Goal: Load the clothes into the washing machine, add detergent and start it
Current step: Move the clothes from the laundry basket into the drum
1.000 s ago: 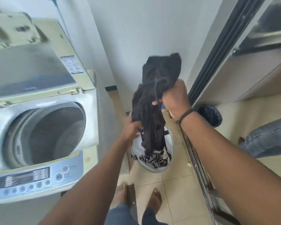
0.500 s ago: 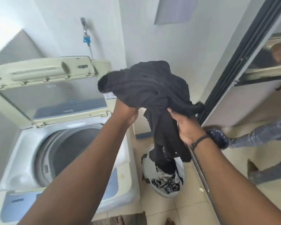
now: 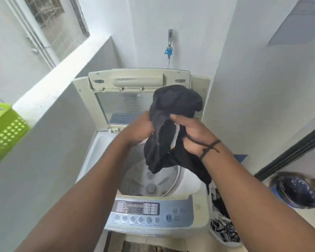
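Two hands hold a bundle of black cloth above an open top-loading washing machine.
The left hand (image 3: pixel 139 129) and right hand (image 3: pixel 194 135) grip the crumpled black fabric garment (image 3: pixel 171 128) between them, hanging over the cream washing machine's (image 3: pixel 105 142) round grey drum (image 3: pixel 149 179); its lid (image 3: pixel 135 82) stands upright behind.

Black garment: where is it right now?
Head view, centre: the black garment is gripped by the left hand and right hand, over the washing machine's open drum.

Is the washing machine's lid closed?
No, the lid stands raised behind the open drum, over which both hands hold the black garment.
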